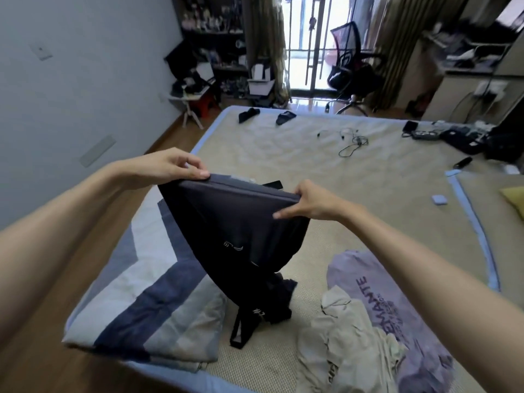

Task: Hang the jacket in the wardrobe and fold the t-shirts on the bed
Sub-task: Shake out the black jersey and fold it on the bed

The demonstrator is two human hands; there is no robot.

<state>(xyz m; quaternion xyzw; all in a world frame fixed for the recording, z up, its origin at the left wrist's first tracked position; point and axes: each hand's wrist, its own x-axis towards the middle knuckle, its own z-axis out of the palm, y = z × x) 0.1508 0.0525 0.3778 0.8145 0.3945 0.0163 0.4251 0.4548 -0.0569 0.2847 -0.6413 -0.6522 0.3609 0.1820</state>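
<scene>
Both hands hold a black t-shirt [238,231] above the bed [354,199]: left hand [167,165] and right hand [314,201] each pinch its top edge. Lavender t-shirt [377,293] and beige t-shirt [340,336] lie right; folded quilt [141,302] left.

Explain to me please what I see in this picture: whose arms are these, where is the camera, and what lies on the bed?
There is no machine here. A person wears a wide-angle camera on the head, so the single picture looks forward and down along that person's own bare arms.

The left hand and the right hand each pinch one end of the top edge of a black t-shirt, holding it up so that it hangs down to the bed.

On the bed, beside the black shirt, lie a folded blue and grey striped quilt, a crumpled beige t-shirt and a lilac t-shirt with dark lettering. Farther away lie some cables and small dark items. An office chair stands behind the bed by the window.
</scene>
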